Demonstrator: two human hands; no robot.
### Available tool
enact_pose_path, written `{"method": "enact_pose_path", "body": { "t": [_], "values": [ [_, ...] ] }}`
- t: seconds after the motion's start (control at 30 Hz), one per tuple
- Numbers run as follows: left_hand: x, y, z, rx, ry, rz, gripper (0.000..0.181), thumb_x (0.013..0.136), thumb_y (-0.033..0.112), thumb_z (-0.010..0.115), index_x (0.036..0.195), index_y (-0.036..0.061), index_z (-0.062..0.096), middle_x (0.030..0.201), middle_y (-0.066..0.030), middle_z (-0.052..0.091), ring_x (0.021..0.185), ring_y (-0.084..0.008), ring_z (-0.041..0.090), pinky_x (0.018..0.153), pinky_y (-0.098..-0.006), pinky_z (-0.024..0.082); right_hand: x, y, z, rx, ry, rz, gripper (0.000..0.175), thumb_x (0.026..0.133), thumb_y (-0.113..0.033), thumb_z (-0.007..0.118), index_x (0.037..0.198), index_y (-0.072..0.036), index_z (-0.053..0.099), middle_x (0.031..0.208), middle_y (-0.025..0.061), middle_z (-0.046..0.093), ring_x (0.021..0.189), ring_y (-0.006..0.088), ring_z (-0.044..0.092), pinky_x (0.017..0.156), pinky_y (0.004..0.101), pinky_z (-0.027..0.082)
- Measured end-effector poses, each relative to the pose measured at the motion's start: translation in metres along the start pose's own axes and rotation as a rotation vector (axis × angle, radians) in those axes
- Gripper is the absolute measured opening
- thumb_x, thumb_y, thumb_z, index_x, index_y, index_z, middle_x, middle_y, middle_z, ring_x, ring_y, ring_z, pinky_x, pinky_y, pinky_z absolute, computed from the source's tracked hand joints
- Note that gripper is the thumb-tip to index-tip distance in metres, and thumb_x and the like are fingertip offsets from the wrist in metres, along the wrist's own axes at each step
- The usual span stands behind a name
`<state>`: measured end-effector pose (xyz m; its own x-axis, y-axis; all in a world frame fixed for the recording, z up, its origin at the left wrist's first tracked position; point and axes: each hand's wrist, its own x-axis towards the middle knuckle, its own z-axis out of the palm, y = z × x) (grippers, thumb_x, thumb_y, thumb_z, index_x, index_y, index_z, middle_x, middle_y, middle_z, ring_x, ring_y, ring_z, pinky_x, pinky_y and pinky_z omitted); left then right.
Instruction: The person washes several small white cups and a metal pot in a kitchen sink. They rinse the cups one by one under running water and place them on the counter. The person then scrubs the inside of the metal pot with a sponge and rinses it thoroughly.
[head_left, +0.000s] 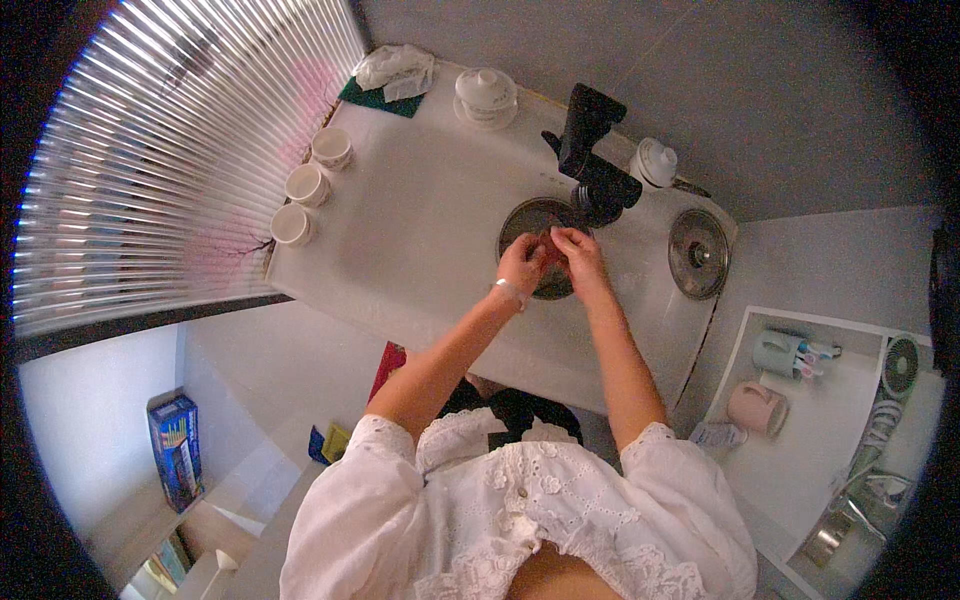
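My left hand (523, 264) and my right hand (579, 256) meet over a round, dark-looking basin opening (514, 220) in the white countertop. Between their fingers they hold a small reddish-brown item (553, 251), partly covered by the fingers; its kind cannot be told. A band sits around my left wrist. Just behind my right hand stands a black jointed faucet-like fixture (596, 187). To the right on the counter lies a round metal lid with a knob (699, 255). The lower parts of the opening are hidden by my hands.
Three white cups (290, 224) line the counter's left edge. A lidded white bowl (486, 97), another lidded bowl (655, 163), and crumpled white plastic (395, 71) on a green pad (382, 97) stand along the back. At right, a white shelf (806, 465) holds a pink mug (756, 409) and a toothbrush cup (776, 352).
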<state>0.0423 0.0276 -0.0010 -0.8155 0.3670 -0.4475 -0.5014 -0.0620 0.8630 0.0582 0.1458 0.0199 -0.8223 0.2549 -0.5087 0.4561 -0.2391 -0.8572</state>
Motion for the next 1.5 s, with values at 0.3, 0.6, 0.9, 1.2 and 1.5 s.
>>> {"method": "enact_pose_path", "body": {
  "t": [0.3,0.6,0.9,1.2,1.5],
  "values": [
    [0.045,-0.037,0.011,1.187,0.131,0.148,0.036,0.078,0.012,0.047,0.113,0.0024,0.044,0.1,-0.0203,0.055,0.095,-0.0338,0.051,0.084,-0.0375,0.04,0.03,0.044,0.004,0.407,0.189,0.333,0.03,0.082,-0.01,0.046,0.112,-0.005,0.048,0.102,0.0079,0.054,0.088,0.0186,0.055,0.075,0.0311,0.048],
    [0.025,-0.03,-0.017,0.259,-0.258,0.112,0.024,0.082,0.017,0.05,0.103,0.0055,0.051,0.086,-0.0066,0.06,0.072,-0.0163,0.055,0.064,-0.0254,0.044,-0.005,-0.002,-0.024,-0.353,-0.061,-0.192,0.03,0.081,-0.001,0.043,0.111,-0.001,0.05,0.098,0.0061,0.057,0.087,0.0155,0.055,0.076,0.0252,0.045],
    [-0.02,0.03,-0.013,-0.308,-0.489,-0.21,0.017,0.089,0.022,0.043,0.09,0.0058,0.049,0.065,0.0003,0.051,0.05,-0.0066,0.044,0.043,-0.0198,0.035,-0.036,-0.033,-0.005,-0.124,-0.152,-0.126,0.023,0.079,-0.015,0.055,0.096,-0.001,0.06,0.088,0.0036,0.061,0.078,0.0109,0.056,0.072,0.0234,0.043],
    [-0.023,0.03,-0.002,-0.093,-0.416,-0.061,0.014,0.088,0.018,0.044,0.092,0.0055,0.05,0.066,0.0015,0.051,0.056,-0.0067,0.045,0.047,-0.02,0.037,-0.031,-0.022,0.005,-0.149,-0.004,-0.214,0.015,0.081,-0.016,0.052,0.083,-0.003,0.059,0.078,0.002,0.059,0.069,0.0088,0.054,0.06,0.0235,0.045],
    [-0.007,0.016,-0.014,-0.016,-0.459,-0.099,0.012,0.088,0.017,0.045,0.091,0.0074,0.051,0.066,-0.0011,0.054,0.052,-0.0085,0.046,0.044,-0.0206,0.036,-0.021,-0.011,0.001,-0.186,-0.071,-0.268,0.019,0.084,-0.019,0.048,0.087,-0.003,0.06,0.081,0.0028,0.059,0.069,0.0105,0.054,0.062,0.0232,0.044]
  ]
}}
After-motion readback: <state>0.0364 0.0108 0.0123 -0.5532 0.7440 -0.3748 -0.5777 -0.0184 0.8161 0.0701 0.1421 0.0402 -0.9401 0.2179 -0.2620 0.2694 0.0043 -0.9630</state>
